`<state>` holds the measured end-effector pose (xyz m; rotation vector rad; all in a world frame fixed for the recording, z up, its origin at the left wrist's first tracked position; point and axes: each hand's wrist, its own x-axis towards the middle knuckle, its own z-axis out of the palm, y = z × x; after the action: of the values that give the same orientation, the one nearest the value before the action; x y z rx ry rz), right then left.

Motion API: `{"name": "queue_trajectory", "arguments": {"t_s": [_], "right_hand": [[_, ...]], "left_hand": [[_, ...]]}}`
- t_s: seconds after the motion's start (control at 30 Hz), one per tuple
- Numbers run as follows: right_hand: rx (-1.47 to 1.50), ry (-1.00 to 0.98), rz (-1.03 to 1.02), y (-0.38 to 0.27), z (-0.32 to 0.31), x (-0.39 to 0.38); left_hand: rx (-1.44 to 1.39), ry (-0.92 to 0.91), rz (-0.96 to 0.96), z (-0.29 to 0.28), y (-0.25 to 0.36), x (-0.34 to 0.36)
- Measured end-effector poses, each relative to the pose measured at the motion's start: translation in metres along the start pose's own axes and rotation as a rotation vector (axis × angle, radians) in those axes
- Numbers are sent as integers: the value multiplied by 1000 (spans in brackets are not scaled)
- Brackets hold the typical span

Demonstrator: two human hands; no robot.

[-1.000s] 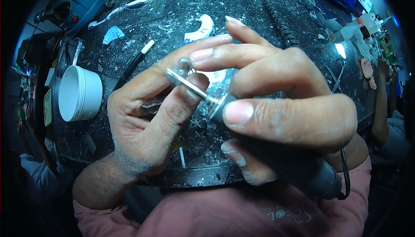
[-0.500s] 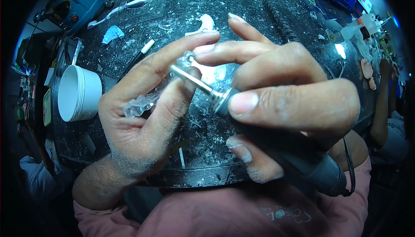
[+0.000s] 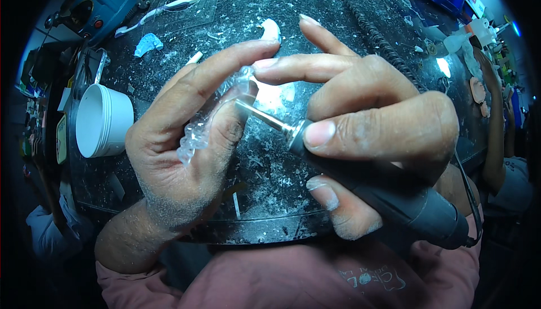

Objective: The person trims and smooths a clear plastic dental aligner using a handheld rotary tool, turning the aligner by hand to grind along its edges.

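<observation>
L hand (image 3: pixel 163 140), grip closed, is pinching clear toothed plastic tray (image 3: pixel 194 137), partly hidden, long axis running lower-L to upper-R; slim silver metal bit (image 3: pixel 264 115) is pointing up-L, contact unclear; R hand (image 3: pixel 383 106) is gripping black cylindrical handpiece (image 3: pixel 394 202).

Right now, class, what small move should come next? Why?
Perhaps guide the metal bit lightly along the clear dental aligner: the left hand pinches the aligner, and the right hand holds the rotary handpiece with its bit close to the aligner's edge.

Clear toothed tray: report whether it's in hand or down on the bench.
In hand: the left hand holds the clear tray between thumb and fingers.
</observation>
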<state>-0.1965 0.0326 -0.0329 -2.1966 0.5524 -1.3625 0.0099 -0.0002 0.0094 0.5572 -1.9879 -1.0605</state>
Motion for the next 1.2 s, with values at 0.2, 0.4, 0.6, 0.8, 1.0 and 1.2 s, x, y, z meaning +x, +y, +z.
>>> {"name": "queue_trajectory", "arguments": {"t_s": [0.2,0.4,0.6,0.8,1.0,1.2], "right_hand": [[-247,75,54,-39,-21,29],[-89,169,261,-40,-8,32],[-24,178,223,-38,-5,33],[-48,289,371,-41,-3,36],[-106,282,124,-23,-12,24],[-464,144,-204,-15,-22,27]], "left_hand": [[89,-123,75,-4,-6,0],[162,-37,105,7,-6,4],[5,49,88,9,-7,3],[-257,-21,-276,10,-6,5],[-118,35,-98,3,-1,5],[27,115,81,8,0,3]]}}
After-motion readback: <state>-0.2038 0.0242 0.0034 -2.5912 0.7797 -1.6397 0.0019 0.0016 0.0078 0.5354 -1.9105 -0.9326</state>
